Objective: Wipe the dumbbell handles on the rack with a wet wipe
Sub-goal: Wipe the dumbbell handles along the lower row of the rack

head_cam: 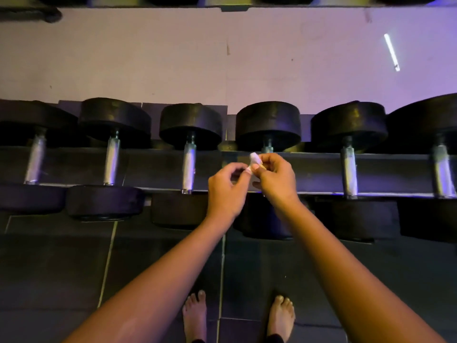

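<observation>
Left hand [226, 191] & right hand [274, 177] both pinch the wipe [253, 158], prob. unfolding it; next move needs wrapping it on the handle [267, 149] just beyond them.

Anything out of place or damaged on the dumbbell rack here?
Nothing on the rack looks askew or damaged: the dumbbells sit in a row. One oddity: the person's bare feet stand on the floor close in front of the weights. The wet wipe is pinched between left hand and right hand, not visibly on any handle.
</observation>
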The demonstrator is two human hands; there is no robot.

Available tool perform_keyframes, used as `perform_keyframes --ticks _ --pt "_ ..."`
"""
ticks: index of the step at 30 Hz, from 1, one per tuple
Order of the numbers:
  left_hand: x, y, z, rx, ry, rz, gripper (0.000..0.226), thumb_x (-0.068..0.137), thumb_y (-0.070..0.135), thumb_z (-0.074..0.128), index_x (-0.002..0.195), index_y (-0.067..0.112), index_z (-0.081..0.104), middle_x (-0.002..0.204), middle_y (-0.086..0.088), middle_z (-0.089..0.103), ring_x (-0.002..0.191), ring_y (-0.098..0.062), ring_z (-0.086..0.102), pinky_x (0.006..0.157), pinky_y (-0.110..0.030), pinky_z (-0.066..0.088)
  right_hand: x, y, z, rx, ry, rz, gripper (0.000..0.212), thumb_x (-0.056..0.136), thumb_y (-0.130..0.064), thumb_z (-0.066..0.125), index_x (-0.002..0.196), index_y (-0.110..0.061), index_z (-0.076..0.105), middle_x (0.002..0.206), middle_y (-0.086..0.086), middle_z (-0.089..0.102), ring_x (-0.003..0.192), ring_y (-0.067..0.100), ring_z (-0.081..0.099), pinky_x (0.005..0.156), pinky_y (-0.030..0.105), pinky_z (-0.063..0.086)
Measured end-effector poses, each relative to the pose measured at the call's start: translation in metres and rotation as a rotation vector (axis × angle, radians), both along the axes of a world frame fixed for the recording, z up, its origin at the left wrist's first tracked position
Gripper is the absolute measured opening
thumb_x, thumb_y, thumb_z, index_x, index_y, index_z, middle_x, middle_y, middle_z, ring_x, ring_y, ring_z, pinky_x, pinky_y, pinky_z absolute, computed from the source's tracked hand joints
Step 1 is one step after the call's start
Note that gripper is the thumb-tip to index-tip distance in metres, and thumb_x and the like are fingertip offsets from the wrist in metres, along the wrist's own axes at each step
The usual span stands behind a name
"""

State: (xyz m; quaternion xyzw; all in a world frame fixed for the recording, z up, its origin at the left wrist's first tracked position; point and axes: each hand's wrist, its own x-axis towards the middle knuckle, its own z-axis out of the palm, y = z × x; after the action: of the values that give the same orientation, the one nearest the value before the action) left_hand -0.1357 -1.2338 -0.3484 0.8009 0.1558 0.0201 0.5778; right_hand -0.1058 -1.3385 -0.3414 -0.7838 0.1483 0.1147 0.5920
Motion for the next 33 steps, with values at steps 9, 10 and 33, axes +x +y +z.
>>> perform_keyframes --ticks 9,10,33 --pt "0.022 -0.058 0.000 -0.357 0.278 0.043 0.007 0.087 0.003 0.067 0.082 0.006 0.071 0.074 -0.009 0.067 0.066 -0.014 0.061 0.064 -0.027 0.053 0.013 -0.076 -0.003 0.044 0.133 0.022 0.006 0.086 -0.011 0.070 0.088 -0.016 0.074 0.081 -0.001 0.072 0.081 0.014 0.066 0.078 0.036 0.055" --pt "0.022 -0.060 0.001 -0.343 0.294 0.012 0.004 0.086 0.003 0.068 0.087 0.002 0.072 0.078 -0.010 0.069 0.066 -0.012 0.063 0.064 -0.023 0.053 0.014 -0.081 -0.003 0.045 0.142 0.035 0.006 0.087 -0.011 0.069 0.088 -0.016 0.073 0.081 -0.001 0.071 0.080 0.014 0.066 0.079 0.038 0.055" --pt "0.043 -0.050 0.010 -0.355 0.390 -0.010 0.017 0.083 -0.003 0.062 0.078 0.010 0.073 0.062 0.008 0.068 0.057 -0.001 0.060 0.062 -0.020 0.053 0.037 -0.103 -0.008 0.374 0.373 0.023 0.013 0.087 -0.001 0.052 0.075 -0.005 0.054 0.081 0.016 0.064 0.075 0.024 0.063 0.066 0.033 0.056"
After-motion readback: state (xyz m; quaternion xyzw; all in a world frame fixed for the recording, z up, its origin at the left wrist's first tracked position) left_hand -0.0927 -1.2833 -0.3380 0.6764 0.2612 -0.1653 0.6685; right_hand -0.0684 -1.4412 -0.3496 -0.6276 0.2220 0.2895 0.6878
